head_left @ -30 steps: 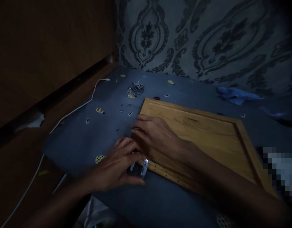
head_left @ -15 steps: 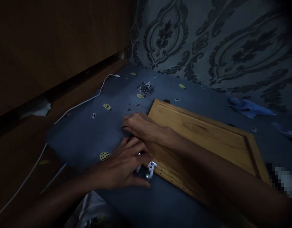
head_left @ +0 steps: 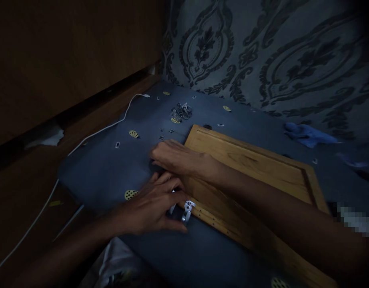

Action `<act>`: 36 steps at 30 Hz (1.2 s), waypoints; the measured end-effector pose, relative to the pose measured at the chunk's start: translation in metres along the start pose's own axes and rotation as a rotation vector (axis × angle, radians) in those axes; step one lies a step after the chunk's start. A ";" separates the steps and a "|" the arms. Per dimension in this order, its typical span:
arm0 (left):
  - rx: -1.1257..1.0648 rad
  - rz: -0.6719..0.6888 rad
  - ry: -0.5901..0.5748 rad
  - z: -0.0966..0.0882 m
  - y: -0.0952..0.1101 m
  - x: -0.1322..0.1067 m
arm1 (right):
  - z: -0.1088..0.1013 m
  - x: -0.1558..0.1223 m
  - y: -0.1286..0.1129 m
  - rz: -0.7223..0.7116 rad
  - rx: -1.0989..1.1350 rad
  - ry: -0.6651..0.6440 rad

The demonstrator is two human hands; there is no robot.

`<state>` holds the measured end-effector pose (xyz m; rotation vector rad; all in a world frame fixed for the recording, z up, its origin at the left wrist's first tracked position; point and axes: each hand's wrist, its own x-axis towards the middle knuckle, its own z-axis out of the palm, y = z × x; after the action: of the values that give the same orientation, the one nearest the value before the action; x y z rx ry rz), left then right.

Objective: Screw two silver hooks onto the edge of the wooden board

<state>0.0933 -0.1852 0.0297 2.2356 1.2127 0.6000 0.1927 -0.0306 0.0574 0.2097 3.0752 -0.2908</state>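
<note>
A wooden cabinet door [head_left: 256, 168] lies flat on a blue cloth [head_left: 112, 172]. A shiny metal hinge [head_left: 187, 210] sits at the door's near left edge. My left hand [head_left: 151, 208] rests on the cloth with its fingers curled around the hinge, thumb underneath. My right hand [head_left: 175, 158] lies across the door's left corner, fingers stretched out and reaching down to the cloth past the edge. What its fingertips touch is too dark to see.
A heap of metal hardware [head_left: 182, 111] and small dark screws [head_left: 166, 134] lie on the cloth behind the hands. A white cable [head_left: 112, 126] runs along the left. Dark wood panels [head_left: 67, 60] stand at left, a patterned wall [head_left: 262, 56] behind, a blue rag [head_left: 309, 134] at right.
My right hand has slid left off the door's corner toward the cloth. My left hand stayed on the hinge. The view has shifted slightly.
</note>
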 end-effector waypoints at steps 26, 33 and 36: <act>0.016 0.067 0.035 0.000 -0.005 -0.001 | 0.039 -0.133 -0.085 0.531 1.310 0.592; -0.007 0.088 0.059 0.001 -0.005 -0.003 | 0.054 -0.135 -0.088 0.460 0.818 0.686; -0.007 0.088 0.060 0.001 -0.004 -0.002 | 0.059 -0.135 -0.088 0.414 0.671 0.724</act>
<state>0.0898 -0.1854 0.0261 2.2898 1.1443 0.7084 0.3165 -0.1447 0.0236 1.1822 3.2961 -1.4913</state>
